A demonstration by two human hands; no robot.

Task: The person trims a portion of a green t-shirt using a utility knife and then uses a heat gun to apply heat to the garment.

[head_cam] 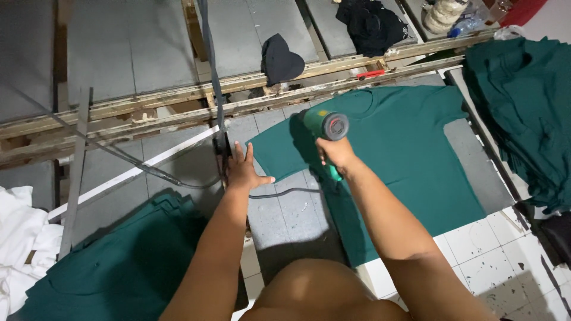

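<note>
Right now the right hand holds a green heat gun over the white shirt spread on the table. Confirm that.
Not quite: the shirt is dark green, not white. The head view shows the right hand holding the green heat gun over it.

Count: one green heat gun [326,126], gripped in the fingers of the right hand. One green shirt [404,148] spread flat beyond those fingertips. Two stacks of green shirts [119,267] [523,113]. Two black cloths [279,57] [372,24] farther off.

My right grip [334,153] hides the heat gun [325,126] handle; the green shirt pile [526,107] runs off the right edge.
</note>
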